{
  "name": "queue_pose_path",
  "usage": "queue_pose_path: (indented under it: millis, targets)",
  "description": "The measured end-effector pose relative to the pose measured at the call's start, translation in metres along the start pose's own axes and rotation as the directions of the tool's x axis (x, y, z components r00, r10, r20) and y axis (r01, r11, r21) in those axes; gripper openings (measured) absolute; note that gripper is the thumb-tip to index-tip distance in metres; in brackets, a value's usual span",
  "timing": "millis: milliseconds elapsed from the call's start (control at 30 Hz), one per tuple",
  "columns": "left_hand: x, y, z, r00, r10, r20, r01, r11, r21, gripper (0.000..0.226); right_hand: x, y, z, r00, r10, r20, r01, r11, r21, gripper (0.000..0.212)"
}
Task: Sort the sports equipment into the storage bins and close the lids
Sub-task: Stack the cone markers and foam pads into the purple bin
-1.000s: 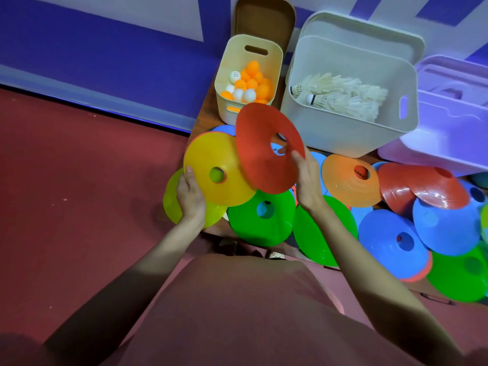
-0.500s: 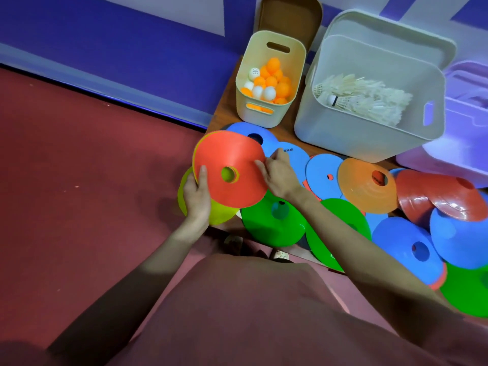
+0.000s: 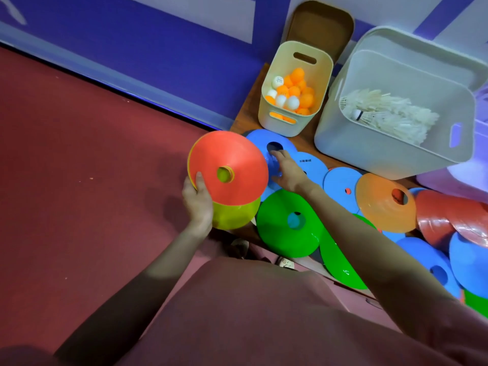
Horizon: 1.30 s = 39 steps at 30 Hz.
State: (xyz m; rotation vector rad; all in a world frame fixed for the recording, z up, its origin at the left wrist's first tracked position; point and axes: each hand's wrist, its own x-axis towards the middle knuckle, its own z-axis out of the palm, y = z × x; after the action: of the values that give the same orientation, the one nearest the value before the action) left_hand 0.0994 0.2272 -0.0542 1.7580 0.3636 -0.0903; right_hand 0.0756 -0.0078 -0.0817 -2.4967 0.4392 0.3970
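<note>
My left hand (image 3: pixel 198 199) grips the near rim of a stack of disc cones, a red cone (image 3: pixel 237 165) on top with a yellow one under it. A yellow-green cone (image 3: pixel 235 215) lies beneath the stack. My right hand (image 3: pixel 286 170) reaches onto a blue cone (image 3: pixel 274 141) on the low wooden table, fingers spread and touching it. Green (image 3: pixel 287 239), blue, orange (image 3: pixel 383 207) and red cones lie scattered to the right. A beige bin (image 3: pixel 274 122) holds orange and white ping-pong balls. A grey bin (image 3: pixel 369 146) holds shuttlecocks (image 3: pixel 390 112).
A purple bin (image 3: pixel 464 180) sits at the far right edge. The beige bin's brown lid (image 3: pixel 319 25) and the grey bin's lid (image 3: pixel 422 46) lean on the blue-and-white wall behind. Red floor spreads to the left.
My right hand has let go of the red cone, now stacked on the yellow one in my left hand, and has moved right onto the blue cone.
</note>
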Motion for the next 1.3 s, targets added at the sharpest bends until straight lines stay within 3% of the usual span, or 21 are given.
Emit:
queue_pose_path:
  millis: [200, 433, 500, 633, 833, 933, 1033, 1167, 1300]
  targets:
    - [0.001, 0.0, -0.004, 0.999, 0.02, -0.025, -0.02, 0.999, -0.027, 0.027, 0.016, -0.009, -0.003, 0.999, 0.015, 0.029, -0.013, 0.999, -0.051, 0.102]
    - [0.003, 0.001, -0.005, 0.999, 0.012, -0.05, -0.015, 0.999, -0.047, 0.028, 0.001, -0.01, -0.034, 0.974, 0.011, -0.227, -0.053, 0.983, -0.178, 0.118]
    - [0.004, 0.001, -0.003, 0.999, -0.002, -0.042, 0.0, 0.999, -0.042, 0.03, -0.01, -0.008, -0.043, 0.962, 0.028, -0.273, -0.079, 0.981, -0.179, 0.11]
    - [0.001, 0.004, 0.008, 1.0, -0.027, -0.001, 0.027, 1.0, -0.016, 0.028, -0.048, -0.005, -0.053, 0.917, 0.111, -0.384, -0.112, 0.994, 0.022, 0.098]
    - [-0.006, 0.008, 0.033, 0.993, 0.025, 0.111, -0.029, 0.999, 0.034, 0.028, -0.114, -0.01, -0.056, 0.81, 0.099, -0.578, 0.091, 0.952, 0.291, 0.065]
    - [-0.016, 0.015, 0.046, 0.979, 0.038, 0.199, -0.043, 0.999, 0.023, 0.026, -0.137, -0.017, -0.059, 0.733, 0.254, -0.631, 0.135, 0.855, 0.5, 0.045]
    - [-0.023, 0.016, 0.06, 0.948, 0.076, 0.308, -0.087, 0.996, 0.022, 0.028, -0.147, -0.01, -0.062, 0.716, 0.416, -0.56, 0.076, 0.751, 0.656, 0.037]
    - [-0.042, 0.024, 0.08, 0.877, 0.05, 0.477, -0.063, 0.998, 0.012, 0.019, -0.151, 0.021, -0.056, 0.704, 0.49, -0.513, -0.048, 0.754, 0.655, 0.037]
    - [-0.062, 0.027, 0.102, 0.788, 0.024, 0.615, -0.042, 0.999, 0.014, 0.028, -0.165, 0.056, -0.043, 0.587, 0.549, -0.595, -0.167, 0.801, 0.574, 0.033]
